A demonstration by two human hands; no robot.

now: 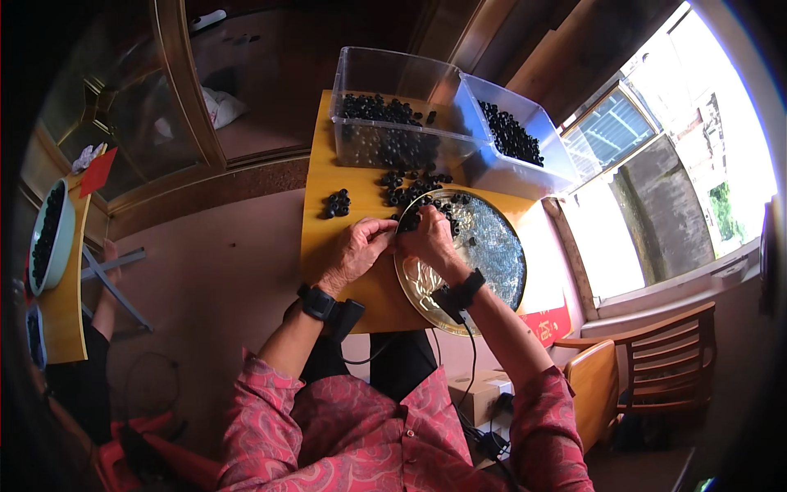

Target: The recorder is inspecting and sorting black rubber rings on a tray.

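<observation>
1. Take the round tray [504, 258] as landmark: small black pieces [402, 195] lie heaped on the surface [321, 246] just beyond its far-left rim, and more sit inside that rim.
2. The grip of the left hand [366, 242], beside the tray's left rim, has thumb and forefinger drawn nearly together; whether they pinch anything, I cannot tell.
3. The grip of the right hand [430, 234], over the tray's left part, is curled with fingertips bunched among the pieces; the hand hides whatever it may have hold of.
4. Such small, rounded pieces would probably roll, so a light fingertip pinch should serve better than a hard squeeze.
5. Working low over the tray's left side should let its raised rim catch a dropped piece.
6. A little cluster [336, 203] sits apart, left of the tray; the left forearm is best swung clear of it.
7. A dark cable [473, 353] hangs from the right wrist past the tray's near rim; a slightly raised wrist should stop it snagging.
</observation>
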